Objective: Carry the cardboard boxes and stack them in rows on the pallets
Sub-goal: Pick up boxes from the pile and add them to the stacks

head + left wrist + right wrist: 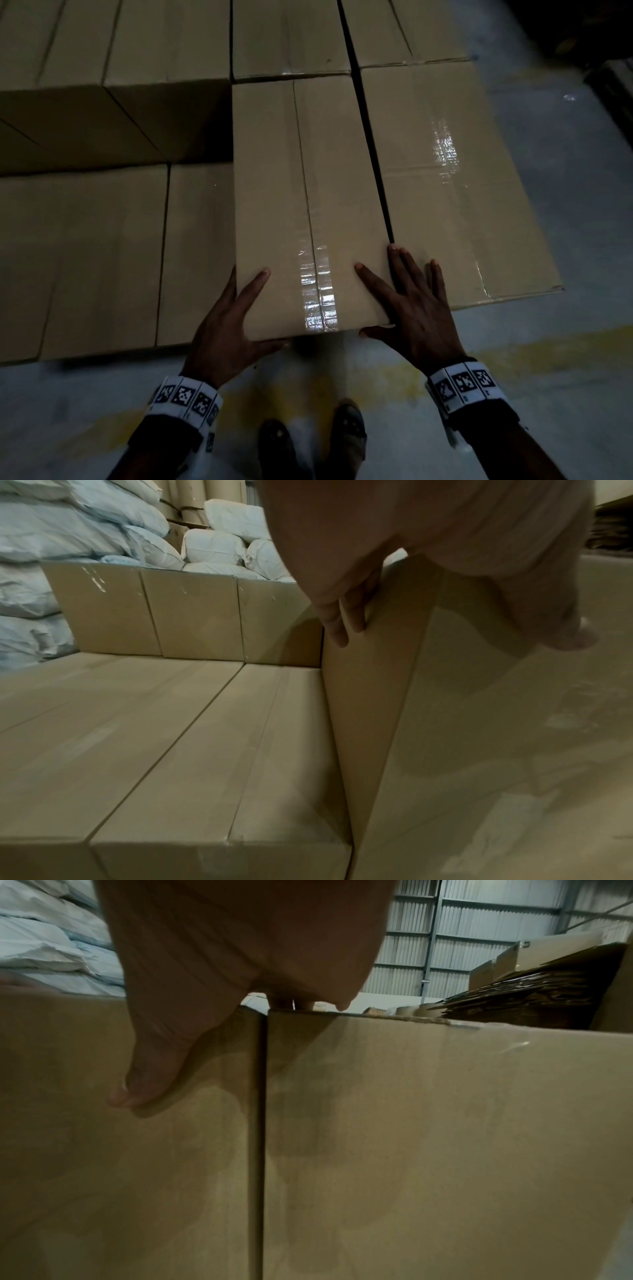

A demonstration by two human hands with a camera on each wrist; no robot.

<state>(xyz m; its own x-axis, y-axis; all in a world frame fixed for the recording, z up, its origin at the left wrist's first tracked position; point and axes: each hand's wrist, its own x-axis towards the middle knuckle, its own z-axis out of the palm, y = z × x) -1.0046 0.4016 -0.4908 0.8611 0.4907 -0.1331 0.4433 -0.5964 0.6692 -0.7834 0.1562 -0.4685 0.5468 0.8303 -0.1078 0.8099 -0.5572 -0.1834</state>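
Observation:
A long cardboard box (308,188) with a taped top seam stands in the row, one level higher than the boxes on its left. My left hand (236,318) straddles its near left corner: forefinger on top, thumb on the front face, straight fingers (346,610) flat against the box's left side (369,696). My right hand (411,301) lies spread flat over the near right corner, its fingers reaching onto the neighbouring box (445,171). Its thumb (143,1069) presses the front face (120,1150). A narrow dark gap separates the two boxes. No pallet shows.
Lower boxes (85,257) lie to the left, and a taller stack (102,68) stands behind them. My shoes (308,442) are on grey floor with worn yellow marking (376,377). White sacks (51,534) are piled behind; flattened cardboard (514,993) lies beyond the right box.

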